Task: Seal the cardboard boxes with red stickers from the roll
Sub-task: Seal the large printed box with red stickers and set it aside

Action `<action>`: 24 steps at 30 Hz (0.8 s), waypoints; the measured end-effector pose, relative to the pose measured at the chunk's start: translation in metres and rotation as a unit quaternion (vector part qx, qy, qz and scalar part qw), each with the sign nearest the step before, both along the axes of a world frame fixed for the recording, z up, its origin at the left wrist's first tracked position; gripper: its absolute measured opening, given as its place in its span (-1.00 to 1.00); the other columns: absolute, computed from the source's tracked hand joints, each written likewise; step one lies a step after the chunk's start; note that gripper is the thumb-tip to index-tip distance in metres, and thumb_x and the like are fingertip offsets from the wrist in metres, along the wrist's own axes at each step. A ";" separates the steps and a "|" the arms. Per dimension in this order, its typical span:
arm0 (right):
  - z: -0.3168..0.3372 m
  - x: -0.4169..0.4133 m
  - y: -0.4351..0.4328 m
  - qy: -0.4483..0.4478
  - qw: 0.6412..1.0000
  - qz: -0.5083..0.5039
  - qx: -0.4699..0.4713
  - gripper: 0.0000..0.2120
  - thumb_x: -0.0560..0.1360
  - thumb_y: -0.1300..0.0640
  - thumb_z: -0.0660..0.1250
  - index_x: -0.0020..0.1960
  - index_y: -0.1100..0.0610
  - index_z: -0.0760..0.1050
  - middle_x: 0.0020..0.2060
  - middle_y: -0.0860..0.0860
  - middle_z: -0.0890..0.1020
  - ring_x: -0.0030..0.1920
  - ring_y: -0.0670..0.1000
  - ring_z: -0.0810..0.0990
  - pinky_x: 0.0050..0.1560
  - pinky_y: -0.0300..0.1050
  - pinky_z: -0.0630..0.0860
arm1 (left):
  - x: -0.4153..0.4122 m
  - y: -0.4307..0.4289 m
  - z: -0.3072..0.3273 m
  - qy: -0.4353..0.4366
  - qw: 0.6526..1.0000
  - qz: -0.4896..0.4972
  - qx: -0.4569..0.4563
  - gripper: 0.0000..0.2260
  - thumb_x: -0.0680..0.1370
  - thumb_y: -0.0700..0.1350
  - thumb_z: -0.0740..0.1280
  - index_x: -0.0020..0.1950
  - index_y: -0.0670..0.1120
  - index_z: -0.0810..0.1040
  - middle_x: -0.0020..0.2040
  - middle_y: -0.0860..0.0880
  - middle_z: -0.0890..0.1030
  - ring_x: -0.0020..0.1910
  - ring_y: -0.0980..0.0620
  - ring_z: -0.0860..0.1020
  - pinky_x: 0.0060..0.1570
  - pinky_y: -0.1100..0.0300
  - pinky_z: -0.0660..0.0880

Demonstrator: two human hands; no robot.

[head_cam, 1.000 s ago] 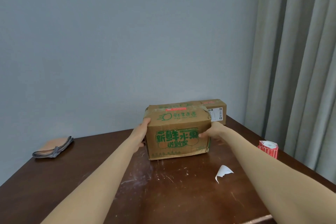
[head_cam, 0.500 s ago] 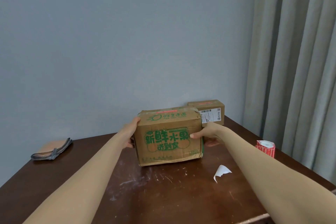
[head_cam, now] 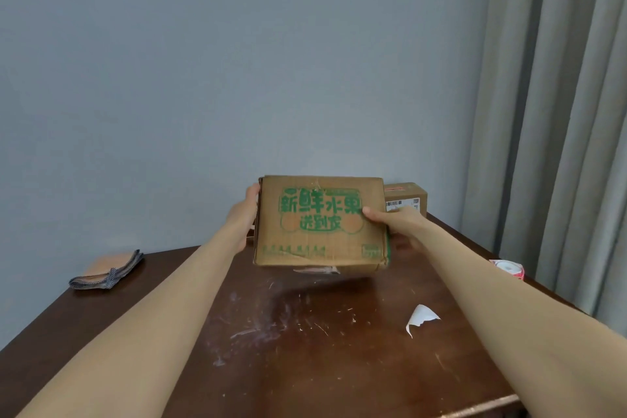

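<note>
Holding a brown corrugated cardboard box with green printed characters [head_cam: 320, 220] clear of a dark brown wooden table [head_cam: 305, 366], above its far middle, a person grasps the box from both sides with bare arms stretched forward. The left hand [head_cam: 246, 214] clasps the box's left end, thumb up along the near edge and fingers hidden behind the cardboard. The right hand [head_cam: 397, 226] clamps the right end, thumb pressed flat on the printed face and fingers wrapped round the back. The box is tipped so that its printed face looks toward the camera, and a shadow lies on the table beneath it. Judging from the easy two-handed lift at arm's length, the box seems fairly light. Its walls look stiff but worn, with a crumpled lower corner and a ragged strip of pale tape hanging at the lower edge, so it should take a firm squeeze at the ends without buckling. Gripping near the corners, where the cardboard is strongest, looks the safest hold. A smaller brown cardboard box with a white barcode label [head_cam: 405, 197] sits on the table's far right part. A roll of red stickers [head_cam: 507, 269] rests at the table's right edge, well apart from both hands. A torn scrap of white paper [head_cam: 420, 317] lies right of the table's centre, a folded cloth [head_cam: 108, 273] at its far left.
</note>
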State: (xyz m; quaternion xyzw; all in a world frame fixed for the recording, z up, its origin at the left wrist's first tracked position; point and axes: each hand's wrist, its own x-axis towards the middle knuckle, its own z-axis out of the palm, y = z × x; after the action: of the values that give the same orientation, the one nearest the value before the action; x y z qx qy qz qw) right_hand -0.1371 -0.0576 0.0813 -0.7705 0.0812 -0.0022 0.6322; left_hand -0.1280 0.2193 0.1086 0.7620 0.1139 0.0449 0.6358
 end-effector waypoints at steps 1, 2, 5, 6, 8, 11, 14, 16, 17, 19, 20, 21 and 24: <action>0.005 0.000 0.000 -0.012 1.000 -0.007 0.022 -0.48 0.35 -0.10 0.52 0.13 0.21 0.49 0.06 0.07 0.60 0.03 0.08 0.57 0.04 0.03 0.54 | 0.000 -0.002 0.004 -0.007 1.000 0.002 0.003 -0.36 0.50 0.37 0.06 0.23 -0.15 0.48 0.22 -0.15 0.53 0.18 -0.13 0.49 0.21 -0.02 0.42; 0.008 0.002 0.000 -0.023 0.999 -0.015 0.042 -0.47 0.36 -0.11 0.52 0.15 0.22 0.50 0.08 0.07 0.60 0.04 0.07 0.58 -0.03 -0.02 0.54 | -0.001 -0.003 0.007 -0.015 1.000 0.002 0.003 -0.42 0.53 0.33 0.07 0.18 -0.13 0.49 0.15 -0.12 0.54 0.12 -0.10 0.49 0.10 0.04 0.43; 0.019 0.002 0.001 -0.040 0.996 -0.042 0.067 -0.51 0.41 -0.11 0.48 0.15 0.21 0.48 0.07 0.03 0.59 0.05 0.05 0.56 -0.07 -0.05 0.49 | 0.002 -0.007 0.016 -0.019 1.000 -0.006 -0.010 -0.49 0.56 0.30 0.07 0.11 -0.11 0.49 0.02 -0.08 0.53 0.02 -0.06 0.50 -0.09 0.10 0.42; 0.022 0.004 0.000 -0.044 0.995 -0.044 0.078 -0.53 0.42 -0.10 0.47 0.14 0.19 0.49 0.05 0.05 0.59 -0.01 0.04 0.57 -0.11 -0.05 0.50 | 0.002 -0.008 0.018 -0.024 1.000 -0.008 -0.012 -0.50 0.57 0.29 0.07 0.09 -0.11 0.49 -0.01 -0.07 0.54 -0.03 -0.04 0.51 -0.14 0.12 0.42; 0.026 0.008 -0.001 -0.043 0.994 -0.052 0.090 -0.56 0.42 -0.10 0.48 0.12 0.18 0.50 0.01 0.07 0.61 -0.13 0.02 0.58 -0.17 -0.05 0.52 | 0.001 -0.010 0.022 -0.025 1.000 -0.012 -0.009 -0.51 0.57 0.29 0.06 0.04 -0.10 0.50 -0.05 -0.07 0.55 -0.07 -0.03 0.52 -0.16 0.14 0.42; 0.030 0.011 -0.002 -0.035 0.994 -0.062 0.086 -0.56 0.42 -0.10 0.48 0.12 0.19 0.51 -0.05 0.06 0.63 -0.17 0.01 0.59 -0.26 -0.11 0.52 | 0.004 -0.011 0.024 -0.015 1.000 -0.019 0.001 -0.53 0.56 0.30 0.06 -0.09 -0.06 0.53 -0.12 -0.07 0.58 -0.08 -0.07 0.53 -0.08 0.08 0.45; 0.032 0.014 -0.002 -0.028 0.995 -0.066 0.074 -0.55 0.41 -0.09 0.49 0.13 0.19 0.51 -0.02 0.08 0.64 -0.14 0.03 0.60 -0.26 -0.13 0.53 | 0.004 -0.014 0.026 -0.013 1.000 -0.020 0.008 -0.54 0.57 0.28 0.04 -0.15 -0.04 0.51 -0.20 -0.05 0.55 -0.18 -0.02 0.49 -0.14 0.07 0.47; 0.033 0.017 -0.003 -0.026 0.995 -0.073 0.065 -0.54 0.40 -0.09 0.49 0.13 0.20 0.51 -0.03 0.08 0.65 -0.12 0.04 0.62 -0.22 -0.11 0.56 | 0.004 -0.015 0.027 -0.013 1.000 -0.016 0.013 -0.55 0.58 0.27 0.03 -0.15 -0.04 0.50 -0.20 -0.05 0.55 -0.19 -0.01 0.49 -0.11 0.05 0.47; 0.034 0.017 -0.003 -0.025 0.995 -0.075 0.064 -0.53 0.40 -0.09 0.50 0.13 0.20 0.51 -0.03 0.08 0.65 -0.10 0.05 0.62 -0.17 -0.09 0.58 | 0.003 -0.015 0.028 -0.013 1.000 -0.015 0.013 -0.55 0.58 0.27 0.04 -0.14 -0.04 0.51 -0.19 -0.05 0.55 -0.18 -0.01 0.49 -0.12 0.05 0.47; 0.035 0.019 -0.003 -0.027 0.995 -0.079 0.061 -0.54 0.41 -0.07 0.49 0.13 0.22 0.51 -0.04 0.09 0.65 -0.07 0.07 0.63 -0.08 -0.06 0.60 | 0.004 -0.014 0.028 -0.012 1.000 -0.017 0.007 -0.55 0.56 0.28 0.06 -0.10 -0.04 0.52 -0.15 -0.06 0.57 -0.15 -0.03 0.51 -0.15 0.07 0.48; 0.034 0.020 -0.003 -0.028 0.995 -0.079 0.061 -0.54 0.41 -0.06 0.49 0.13 0.22 0.51 -0.04 0.09 0.65 -0.06 0.07 0.63 -0.06 -0.05 0.60 | 0.004 -0.013 0.028 -0.011 1.000 -0.017 0.004 -0.55 0.55 0.29 0.07 -0.07 -0.04 0.53 -0.13 -0.07 0.58 -0.14 -0.04 0.52 -0.16 0.07 0.49; 0.033 0.020 -0.004 -0.027 0.995 -0.077 0.062 -0.55 0.41 -0.05 0.49 0.14 0.22 0.51 -0.05 0.08 0.64 -0.07 0.07 0.63 -0.06 -0.05 0.60 | 0.005 -0.011 0.027 -0.010 1.000 -0.017 -0.001 -0.55 0.54 0.29 0.09 -0.06 -0.05 0.53 -0.10 -0.08 0.59 -0.13 -0.06 0.53 -0.16 0.07 0.49; 0.028 0.017 -0.006 -0.021 0.995 -0.063 0.073 -0.51 0.39 -0.07 0.51 0.18 0.19 0.51 -0.01 0.05 0.62 -0.05 0.05 0.61 -0.06 -0.02 0.59 | 0.007 -0.005 0.021 -0.014 0.999 -0.009 -0.029 -0.53 0.51 0.31 0.16 -0.01 -0.10 0.53 -0.04 -0.10 0.57 -0.08 -0.11 0.55 -0.16 0.07 0.49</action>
State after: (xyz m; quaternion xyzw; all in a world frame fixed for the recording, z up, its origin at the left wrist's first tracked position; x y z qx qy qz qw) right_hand -0.1198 -0.0632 0.1093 -0.7157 0.1160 -0.0523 0.6867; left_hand -0.1205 0.2139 0.1300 0.7437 0.0988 0.0465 0.6596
